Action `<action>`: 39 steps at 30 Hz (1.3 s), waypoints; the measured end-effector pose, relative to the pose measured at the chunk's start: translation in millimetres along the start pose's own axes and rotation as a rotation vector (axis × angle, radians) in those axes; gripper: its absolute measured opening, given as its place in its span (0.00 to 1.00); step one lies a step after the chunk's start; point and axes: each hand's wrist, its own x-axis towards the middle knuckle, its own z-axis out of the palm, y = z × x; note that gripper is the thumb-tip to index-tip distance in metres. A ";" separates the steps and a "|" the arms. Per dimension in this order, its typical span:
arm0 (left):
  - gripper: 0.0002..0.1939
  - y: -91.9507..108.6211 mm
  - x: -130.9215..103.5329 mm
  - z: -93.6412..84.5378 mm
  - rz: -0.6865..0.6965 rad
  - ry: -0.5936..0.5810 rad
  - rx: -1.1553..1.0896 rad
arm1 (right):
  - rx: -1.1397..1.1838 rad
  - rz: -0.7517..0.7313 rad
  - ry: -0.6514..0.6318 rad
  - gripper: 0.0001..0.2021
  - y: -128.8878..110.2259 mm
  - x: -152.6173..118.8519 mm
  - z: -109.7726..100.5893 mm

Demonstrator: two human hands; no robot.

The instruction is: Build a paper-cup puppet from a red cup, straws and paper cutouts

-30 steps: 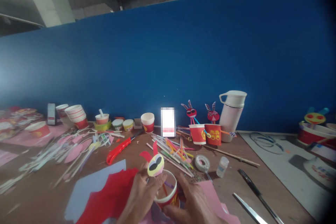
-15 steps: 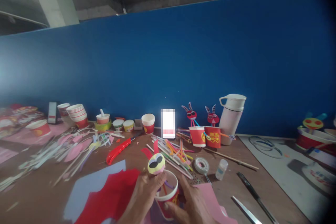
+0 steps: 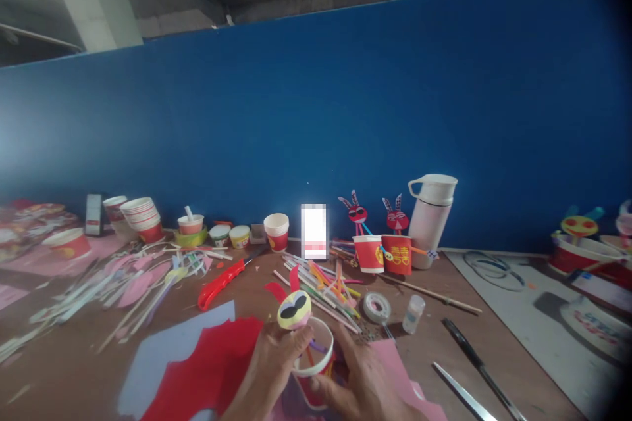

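A red paper cup with a white rim (image 3: 323, 364) is between my two hands, low in the middle of the view. Purple and orange straws show inside it. My left hand (image 3: 276, 358) is closed on the cup's left rim, just under a round yellow paper face (image 3: 294, 310) with black eyes and red ears. How that face is attached is hidden by the fingers. At the cup's right side, my right hand (image 3: 353, 378) is wrapped round the wall, thumb in front.
Red paper (image 3: 217, 355) lies left of my hands, pink paper (image 3: 397, 375) right. Scissors (image 3: 461, 391), a pen (image 3: 476, 358), tape (image 3: 376, 307) and a small bottle (image 3: 413, 314) lie rightward. Straws (image 3: 330, 289), a red cutter (image 3: 220, 285), finished cups (image 3: 368, 254) and a flask (image 3: 430, 220) stand or lie beyond.
The view has shifted slightly, so the background objects sit a little further left. Both hands keep nearly the same hold on the cup.
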 end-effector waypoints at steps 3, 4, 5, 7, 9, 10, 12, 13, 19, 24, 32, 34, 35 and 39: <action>0.18 2.6 -1.6 3.2 0.042 0.048 0.017 | -0.135 -0.087 -0.039 0.20 -4.5 4.7 -19.1; 0.17 3.0 -2.1 4.4 0.049 0.054 0.016 | -0.186 -0.094 -0.021 0.18 -6.5 6.6 -25.3; 0.16 2.9 -2.6 5.6 0.054 0.058 0.011 | -0.234 -0.089 0.016 0.16 -9.0 8.5 -30.6; 0.14 1.3 -3.5 8.7 0.059 0.071 -0.004 | -0.321 -0.059 0.111 0.13 -15.4 12.1 -37.2; 0.13 -1.3 -4.8 12.7 0.061 0.091 -0.018 | -0.400 -0.058 0.162 0.07 -23.3 15.4 -38.0; 0.14 -2.6 -5.6 15.0 0.062 0.100 -0.024 | -0.443 -0.072 0.149 0.05 -27.4 16.9 -36.7; 0.14 -4.6 -7.4 19.3 0.069 0.115 -0.034 | -0.528 -0.092 0.086 0.03 -34.3 19.7 -32.8; 0.14 -5.4 -8.1 21.0 0.072 0.119 -0.036 | -0.564 -0.089 0.055 0.03 -36.6 21.1 -30.7; 0.12 -14.8 -5.5 19.9 0.084 0.115 0.005 | -0.659 -0.079 -0.005 0.03 -34.6 24.6 -21.7; 0.15 -23.2 -2.3 15.7 0.105 0.078 0.036 | -0.713 -0.084 0.005 0.07 -30.4 19.2 -14.3; 0.17 -18.6 -3.5 17.6 0.128 0.020 0.071 | -0.750 -0.084 0.001 0.05 -32.6 19.8 -14.2; 0.17 -19.6 -2.5 17.8 0.128 0.015 0.081 | -0.752 -0.084 0.002 0.05 -31.8 19.2 -14.8; 0.16 -19.9 -1.7 17.6 0.129 0.015 0.088 | -0.749 -0.084 0.006 0.06 -31.2 18.7 -14.9; 0.13 -15.8 1.4 15.4 0.133 -0.004 0.135 | -0.725 -0.077 0.036 0.06 -27.7 16.6 -16.4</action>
